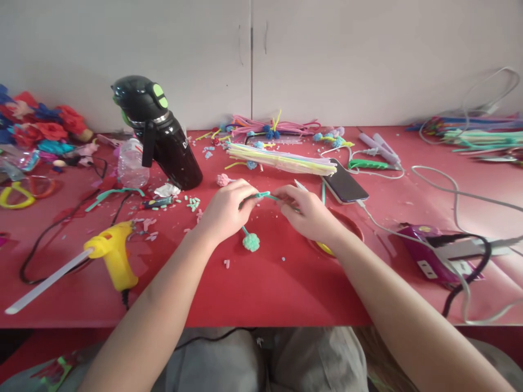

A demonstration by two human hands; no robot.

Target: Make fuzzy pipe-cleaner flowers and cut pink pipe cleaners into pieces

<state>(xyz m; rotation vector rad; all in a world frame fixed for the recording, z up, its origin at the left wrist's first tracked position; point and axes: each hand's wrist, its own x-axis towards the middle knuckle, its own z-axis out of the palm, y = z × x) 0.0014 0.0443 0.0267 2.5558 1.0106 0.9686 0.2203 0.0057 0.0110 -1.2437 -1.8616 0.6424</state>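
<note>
Fingers (249, 198) pinching thin teal stem (263, 195), fuzzy pompom (250, 242)

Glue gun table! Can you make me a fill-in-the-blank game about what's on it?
1. The glue gun is coloured ____.
2. Both hands, left hand and right hand, pinch a thin ____ stem.
3. The phone lies screen-up on the ____ table.
4. The black bottle stands ____ of the hands.

Missing words: yellow; green; red; left

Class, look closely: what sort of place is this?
Probably a home craft table: a glue gun, a bundle of straws and paper flowers lie about the hands.
</note>
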